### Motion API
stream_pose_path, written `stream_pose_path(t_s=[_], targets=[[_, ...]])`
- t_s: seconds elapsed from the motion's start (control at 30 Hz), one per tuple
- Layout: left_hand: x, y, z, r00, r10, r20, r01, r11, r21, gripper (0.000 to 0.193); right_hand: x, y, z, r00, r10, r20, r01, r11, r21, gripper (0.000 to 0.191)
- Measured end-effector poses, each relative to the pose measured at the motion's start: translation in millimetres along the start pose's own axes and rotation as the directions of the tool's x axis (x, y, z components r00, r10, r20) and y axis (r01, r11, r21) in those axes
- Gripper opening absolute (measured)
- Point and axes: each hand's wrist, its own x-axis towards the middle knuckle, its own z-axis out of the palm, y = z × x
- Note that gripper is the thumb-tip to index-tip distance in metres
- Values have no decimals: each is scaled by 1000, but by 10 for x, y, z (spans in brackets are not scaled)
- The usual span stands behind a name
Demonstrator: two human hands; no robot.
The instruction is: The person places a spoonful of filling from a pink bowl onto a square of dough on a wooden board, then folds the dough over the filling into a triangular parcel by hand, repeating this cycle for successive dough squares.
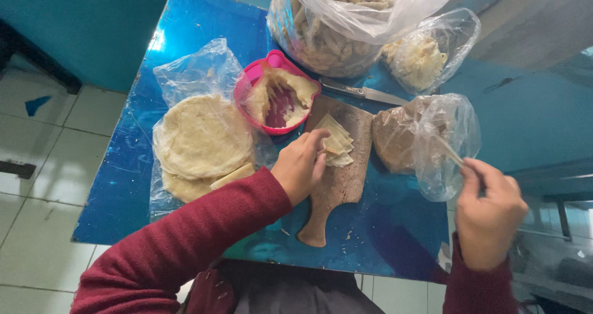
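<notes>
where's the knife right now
In the head view, the knife lies flat on the blue table, right of the pink bowl, between the wooden board and the big bag of rolls.

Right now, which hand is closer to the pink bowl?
Left. The left hand rests on the stack of dough triangles just below the pink bowl; the right hand is far right, holding a thin stick at a clear bag.

Big bag [346,23] cut off at top (contents partly unseen).
</notes>
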Motion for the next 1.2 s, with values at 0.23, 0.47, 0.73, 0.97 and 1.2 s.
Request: stream_pose_path(t_s=[0.23, 0.47, 0.73, 0.97, 1.2], targets=[[24, 34, -17, 1000, 12, -14, -13, 998, -56, 40, 69, -553, 141, 987, -152, 49, 125, 924, 362, 12], [12, -15, 47, 996, 74, -52, -75, 997, -23, 39, 201, -686, 1033, 840, -191, 508, -83, 880, 468, 18], [21, -54, 71, 998, 60, 32, -61, 998, 15, 53, 45, -587, 1245, 808, -79, 584, -261, 841, 474, 16], [34, 1, 18, 993, 110, 49, -114, 988, 107, 50, 14, -640, 1253, 841, -59, 538, -443, 498, 746, 16], [57, 11, -10, 983, 174, 57, -182, 968, 173, 46, 30, -728, 1161, 843, -123, 524, -391, 528, 753, 15]])
